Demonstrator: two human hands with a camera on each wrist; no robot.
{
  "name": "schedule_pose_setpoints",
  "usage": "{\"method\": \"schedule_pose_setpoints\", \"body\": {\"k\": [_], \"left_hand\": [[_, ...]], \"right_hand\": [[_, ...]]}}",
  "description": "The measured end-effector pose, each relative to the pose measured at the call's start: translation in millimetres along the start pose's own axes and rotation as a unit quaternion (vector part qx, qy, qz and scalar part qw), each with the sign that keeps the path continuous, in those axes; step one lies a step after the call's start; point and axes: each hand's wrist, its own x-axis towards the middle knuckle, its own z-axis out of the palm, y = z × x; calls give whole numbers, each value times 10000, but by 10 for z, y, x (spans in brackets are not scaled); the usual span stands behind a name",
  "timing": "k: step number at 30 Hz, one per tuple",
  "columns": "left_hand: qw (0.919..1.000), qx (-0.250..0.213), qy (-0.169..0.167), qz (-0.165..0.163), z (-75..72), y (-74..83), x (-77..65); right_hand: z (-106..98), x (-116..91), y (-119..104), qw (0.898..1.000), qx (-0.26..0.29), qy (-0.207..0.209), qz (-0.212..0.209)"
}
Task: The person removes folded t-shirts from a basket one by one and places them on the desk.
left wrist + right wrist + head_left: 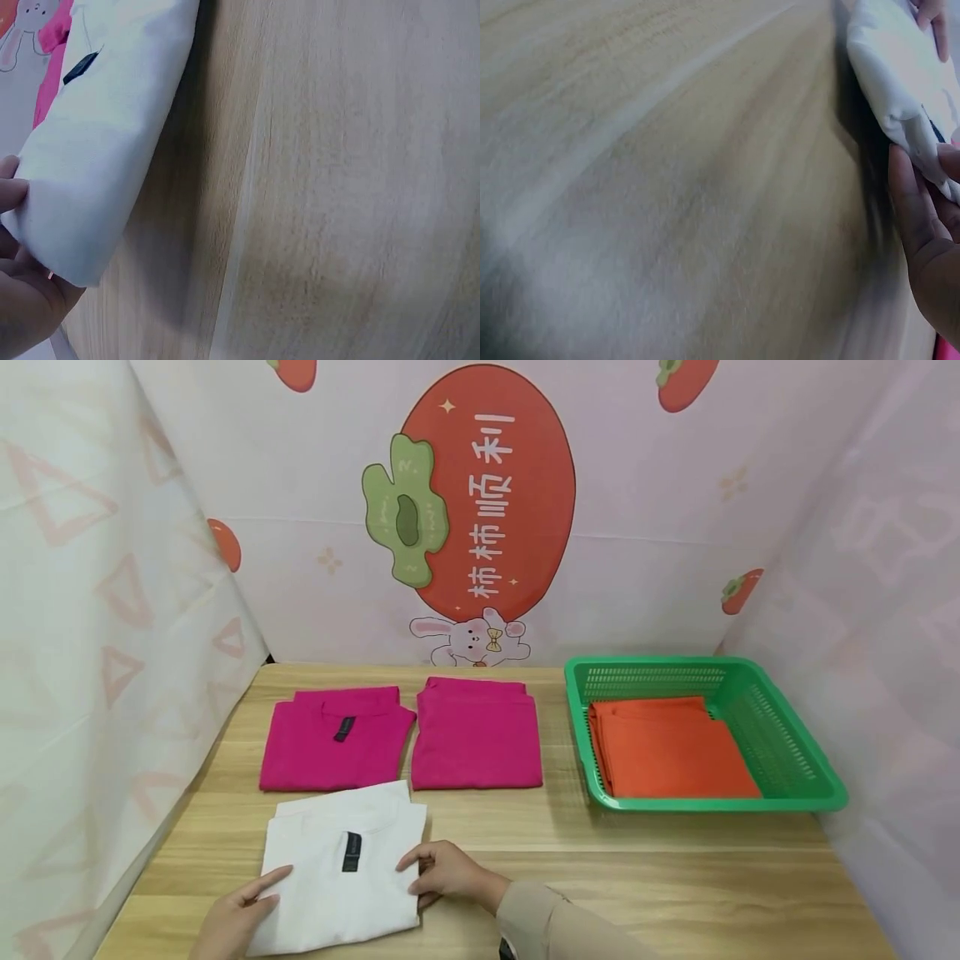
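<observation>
A folded white T-shirt [322, 885] with a black neck label [351, 852] lies at the front left in the head view. My left hand [238, 914] grips its left edge, thumb and fingers on either side of the cloth in the left wrist view [30, 285]. On the opposite edge, my right hand [450, 875] pinches the fabric, fingertips tucked beneath it in the right wrist view. The shirt's edge casts a shadow on the wood in both wrist views. Just behind it sit a folded magenta T-shirt [330, 760] with a dark label and a second magenta folded garment [476, 743].
A green plastic basket [705, 805] stands at the back right, with folded orange cloth [675, 756] inside on its left. The wooden table [675, 877] meets a printed curtain [637, 593] at the back and both sides.
</observation>
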Motion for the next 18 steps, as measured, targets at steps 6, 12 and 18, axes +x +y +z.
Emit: {"method": "schedule_pose_setpoints", "body": {"k": [6, 12, 18], "left_hand": [[9991, -73, -330, -249, -169, -129, 45], [9983, 217, -523, -119, -316, -248, 83], [9969, 509, -603, -11, -417, -342, 140]], "right_hand": [[115, 80, 13, 9992, 212, -147, 309], [241, 161, 36, 9983, 305, -244, 433], [339, 208, 16, 9983, 127, -266, 512]]}}
